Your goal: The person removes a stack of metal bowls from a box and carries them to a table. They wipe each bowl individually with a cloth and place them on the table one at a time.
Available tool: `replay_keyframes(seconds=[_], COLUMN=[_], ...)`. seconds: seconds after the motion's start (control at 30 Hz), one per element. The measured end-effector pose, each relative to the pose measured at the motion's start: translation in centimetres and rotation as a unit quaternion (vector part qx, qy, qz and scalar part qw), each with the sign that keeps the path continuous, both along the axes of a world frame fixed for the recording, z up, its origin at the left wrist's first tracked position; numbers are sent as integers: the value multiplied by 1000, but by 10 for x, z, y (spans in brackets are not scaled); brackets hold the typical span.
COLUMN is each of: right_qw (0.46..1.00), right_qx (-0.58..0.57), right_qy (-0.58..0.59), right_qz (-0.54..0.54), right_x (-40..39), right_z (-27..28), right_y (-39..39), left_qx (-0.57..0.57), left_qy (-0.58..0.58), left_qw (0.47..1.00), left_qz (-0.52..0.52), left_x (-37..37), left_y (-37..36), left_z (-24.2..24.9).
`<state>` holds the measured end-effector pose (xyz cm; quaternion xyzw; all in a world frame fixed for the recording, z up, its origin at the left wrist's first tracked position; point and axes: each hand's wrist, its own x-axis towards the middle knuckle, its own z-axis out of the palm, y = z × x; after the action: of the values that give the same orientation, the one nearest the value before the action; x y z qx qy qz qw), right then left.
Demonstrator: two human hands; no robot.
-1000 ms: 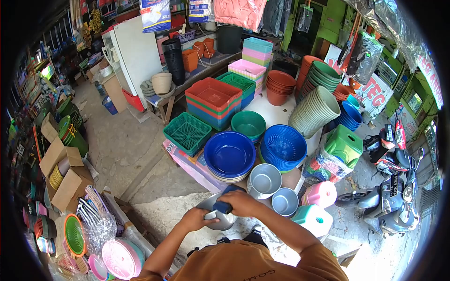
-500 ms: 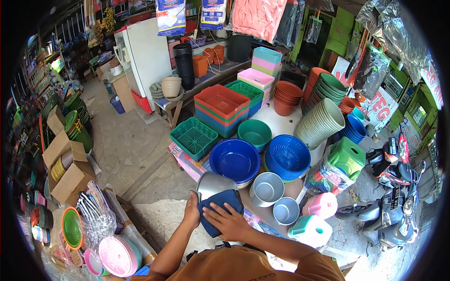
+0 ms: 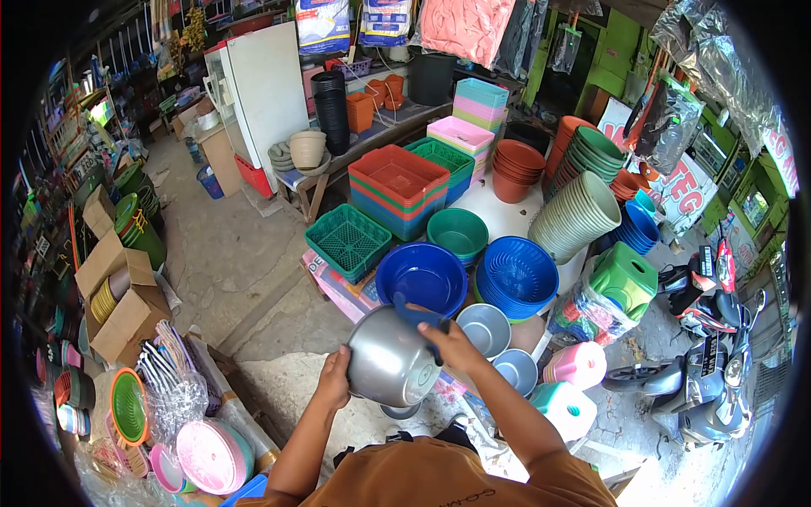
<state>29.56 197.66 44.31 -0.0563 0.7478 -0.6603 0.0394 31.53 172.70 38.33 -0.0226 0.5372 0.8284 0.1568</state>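
Observation:
A silver metal pot (image 3: 384, 359) is tilted in front of my body, its base turned toward me and to the right. My left hand (image 3: 334, 378) grips it on its left side, fingers partly hidden behind the metal. Dark blue cloth (image 3: 414, 316) lies over the pot's far right edge, and my right hand (image 3: 454, 346) is closed on it there. Just beyond the pot is a blue basin (image 3: 422, 272). To the right stand two metal containers, a larger one (image 3: 484, 328) and a smaller one (image 3: 515, 370). Part of another metal vessel (image 3: 401, 411) shows below the pot.
Stacked blue colanders (image 3: 517, 275), green baskets (image 3: 348, 241) and red trays (image 3: 399, 177) crowd the table. Pink tubs (image 3: 211, 456) and an open cardboard box (image 3: 127, 296) stand at left. A motorcycle (image 3: 710, 372) is parked at right.
The pot has turned so its base now shows toward me. My right hand, spread flat on the cloth before, has moved right and up with the cloth to the pot's far edge.

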Motion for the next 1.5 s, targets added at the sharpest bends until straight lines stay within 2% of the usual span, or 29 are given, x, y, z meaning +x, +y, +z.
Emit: replay_keyframes(seconds=[0.03,0.07,0.13,0.17,0.23,0.27,0.3,0.33,0.37,0.4,0.47,0.5,0.53,0.57,0.7,0.77,0.87,0.9,0.97,1.0,1.07,1.1,1.17,1.2,1.27,1.3,1.37,1.43,1.5], right_qw=[955,956,898,899,881,886,936,946,937,936,892,892,882,847,839,853,936,936,956,955,970,969,928,924,905,900,908,910,942], right_qx=[-164,-164,-345,-343,-380,-367,-205,-138,-65,-63,183,183,321,450,460,451,269,267,155,156,22,20,57,54,-32,-34,-18,-40,26], right_qy=[-236,-236,-229,-229,-152,-137,-119,8,135,135,291,290,282,264,290,261,214,214,155,152,-115,-118,-214,-219,-70,-74,-85,-111,-145], right_qz=[-69,-68,-148,-146,-237,-250,-260,-293,-316,-321,-293,-295,-201,-100,-10,-16,-76,-77,-196,-199,-212,-218,-301,-309,-418,-428,-411,-398,-300], right_x=[1,0,3,9,25,33,40,49,58,62,73,78,84,87,69,58,34,32,31,34,51,60,81,92,107,116,130,139,145], right_z=[-5,-26,-79,-79,-83,-90,-102,-89,-72,-71,-67,-62,-47,-35,-3,12,-9,-18,-37,-52,-78,-84,-90,-107,-136,-139,-108,-98,-76], right_y=[5,8,13,9,-9,-19,-26,-46,-65,-71,-80,-78,-75,-74,-59,-46,-18,-12,-2,5,14,19,24,27,33,38,42,48,53], left_qx=[1,49,99,117,132,203,272,300,300,328,355,325,294,292,199,176,91,89,90,86,94,101,101,50,-47,-50,-183,-224,-328], left_qy=[1,-40,-81,-91,-106,-102,-100,-106,-110,-119,-129,-119,-109,-154,-149,-130,-127,-127,-87,-78,-83,-83,-78,-53,-16,-19,53,69,190], left_qw=[1000,997,989,986,982,970,953,944,944,935,924,937,949,944,968,975,988,988,991,993,992,991,992,997,999,999,977,959,878], left_qz=[0,35,71,79,86,86,83,83,77,65,52,39,25,-19,-30,-29,-7,-7,-36,-19,-9,7,17,7,4,-7,-96,-162,-293], left_x=[1,2,3,3,4,3,1,-1,-3,-4,-4,-5,-6,-2,6,10,17,17,17,18,15,14,11,8,7,8,8,10,18], left_y=[2,7,16,20,28,32,37,43,49,53,59,61,62,60,62,62,57,53,46,45,39,38,36,34,39,43,51,61,82], left_z=[7,14,14,9,8,11,14,14,18,22,23,20,18,17,15,11,5,4,1,2,1,1,0,-8,-12,-15,-28,-37,-30])
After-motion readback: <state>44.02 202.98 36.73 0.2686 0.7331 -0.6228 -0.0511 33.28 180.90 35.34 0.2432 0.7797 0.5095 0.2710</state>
